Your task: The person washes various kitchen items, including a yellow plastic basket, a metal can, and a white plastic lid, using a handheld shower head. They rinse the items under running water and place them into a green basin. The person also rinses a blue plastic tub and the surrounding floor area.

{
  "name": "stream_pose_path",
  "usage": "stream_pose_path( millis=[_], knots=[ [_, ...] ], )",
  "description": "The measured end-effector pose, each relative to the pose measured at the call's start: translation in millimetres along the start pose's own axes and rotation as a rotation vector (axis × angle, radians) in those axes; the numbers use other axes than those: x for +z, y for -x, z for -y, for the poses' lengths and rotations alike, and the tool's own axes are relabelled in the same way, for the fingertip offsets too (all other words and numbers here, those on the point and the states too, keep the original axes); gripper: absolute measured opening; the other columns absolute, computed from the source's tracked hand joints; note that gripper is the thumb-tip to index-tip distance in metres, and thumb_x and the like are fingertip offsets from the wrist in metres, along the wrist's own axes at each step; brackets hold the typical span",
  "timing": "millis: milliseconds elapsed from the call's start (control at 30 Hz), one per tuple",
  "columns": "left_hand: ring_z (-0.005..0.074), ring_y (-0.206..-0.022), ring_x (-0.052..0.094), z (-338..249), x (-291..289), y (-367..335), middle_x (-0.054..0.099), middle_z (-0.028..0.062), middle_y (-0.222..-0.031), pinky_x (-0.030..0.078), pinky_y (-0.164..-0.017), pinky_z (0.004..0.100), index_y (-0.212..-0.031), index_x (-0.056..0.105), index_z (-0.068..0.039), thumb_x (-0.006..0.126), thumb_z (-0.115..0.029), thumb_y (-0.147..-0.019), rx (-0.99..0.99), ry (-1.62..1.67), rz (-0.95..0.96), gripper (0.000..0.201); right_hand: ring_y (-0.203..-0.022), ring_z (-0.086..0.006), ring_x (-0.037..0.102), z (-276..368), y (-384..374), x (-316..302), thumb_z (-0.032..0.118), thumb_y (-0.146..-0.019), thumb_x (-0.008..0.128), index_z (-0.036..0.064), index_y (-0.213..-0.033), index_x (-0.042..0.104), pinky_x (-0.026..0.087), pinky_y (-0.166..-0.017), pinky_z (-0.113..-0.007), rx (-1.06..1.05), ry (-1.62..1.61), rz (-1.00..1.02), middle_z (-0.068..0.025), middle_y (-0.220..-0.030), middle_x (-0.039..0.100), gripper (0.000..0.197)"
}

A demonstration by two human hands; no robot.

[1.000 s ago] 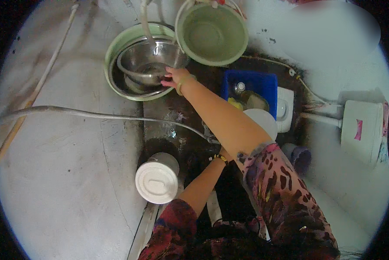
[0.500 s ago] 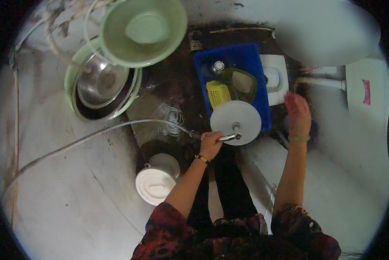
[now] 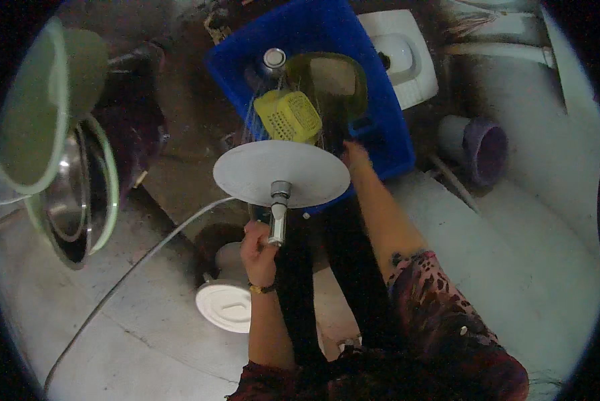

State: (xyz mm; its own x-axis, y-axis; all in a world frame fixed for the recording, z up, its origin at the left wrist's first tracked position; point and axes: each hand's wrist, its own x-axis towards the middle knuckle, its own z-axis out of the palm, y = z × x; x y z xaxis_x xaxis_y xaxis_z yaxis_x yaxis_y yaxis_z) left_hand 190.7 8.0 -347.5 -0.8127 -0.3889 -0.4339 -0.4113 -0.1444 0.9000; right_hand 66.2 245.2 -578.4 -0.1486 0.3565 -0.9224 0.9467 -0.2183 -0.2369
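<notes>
My left hand [image 3: 260, 250] grips the chrome handle of a large round white shower head [image 3: 276, 170]. Thin streams of water fall from it over a yellow perforated basket [image 3: 290, 119], which sits tilted inside a blue plastic tub [image 3: 397, 137]. My right hand [image 3: 357, 157] reaches down into the tub's near right part, close to the shower head's rim. Its fingers are partly hidden and smeared by motion, so what they touch cannot be made out. Also in the tub are an olive-green translucent container [image 3: 343, 83] and a round silver-topped item [image 3: 274, 59].
Green basins [image 3: 65, 100] and a metal bowl [image 3: 73, 177] stand at the left. A white lidded bucket [image 3: 226, 306] is beside my left forearm, near the grey hose [image 3: 133, 281]. A squat toilet [image 3: 423, 77] lies beyond the tub; a purple-lined bin [image 3: 470, 144] stands right.
The shower head has tilted and moved left, and water now streams from it. My right hand has come down and left into the tub. The view has shifted, and the yellow basket sits differently.
</notes>
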Motion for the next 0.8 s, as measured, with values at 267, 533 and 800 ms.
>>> stream_pose_path(
  millis=[267, 533, 800],
  knots=[
    [0.02, -0.06, 0.046, 46.8, 25.7, -25.8, 0.046, 0.0027, -0.062, 0.032, -0.077, 0.0341, -0.069, 0.052, -0.007, 0.052, -0.001, -0.056, 0.402, -0.195, 0.184, 0.014, -0.092, -0.0248, 0.056, 107.7, -101.8, -32.2, 0.036, -0.079, 0.054, 0.0082, -0.107, 0.056, 0.043, -0.078, -0.037, -0.544, 0.565, -0.101, -0.0149, -0.101, 0.059, 0.04],
    [0.0217, -0.058, 0.045, 58.4, 1.2, -16.8, 0.042, 0.0027, -0.058, 0.032, -0.074, 0.0347, -0.067, 0.051, -0.008, 0.051, -0.001, -0.055, 0.367, -0.301, 0.151, 0.014, -0.106, -0.0255, 0.048, 112.5, -37.4, 3.9, 0.038, -0.069, 0.069, 0.0007, -0.121, 0.043, 0.04, -0.086, -0.036, -1.111, 0.122, 0.094, -0.0136, -0.117, 0.05, 0.069],
    [0.0218, -0.057, 0.044, 59.4, 10.3, -22.7, 0.043, 0.0035, -0.059, 0.031, -0.073, 0.0347, -0.067, 0.052, -0.009, 0.053, -0.001, -0.055, 0.398, -0.267, 0.083, 0.015, -0.105, -0.0231, 0.047, -22.3, -46.6, 33.7, 0.032, -0.081, 0.058, 0.0013, -0.12, 0.043, 0.043, -0.083, -0.033, -0.255, -0.169, 0.422, -0.0128, -0.117, 0.049, 0.052]
  ],
)
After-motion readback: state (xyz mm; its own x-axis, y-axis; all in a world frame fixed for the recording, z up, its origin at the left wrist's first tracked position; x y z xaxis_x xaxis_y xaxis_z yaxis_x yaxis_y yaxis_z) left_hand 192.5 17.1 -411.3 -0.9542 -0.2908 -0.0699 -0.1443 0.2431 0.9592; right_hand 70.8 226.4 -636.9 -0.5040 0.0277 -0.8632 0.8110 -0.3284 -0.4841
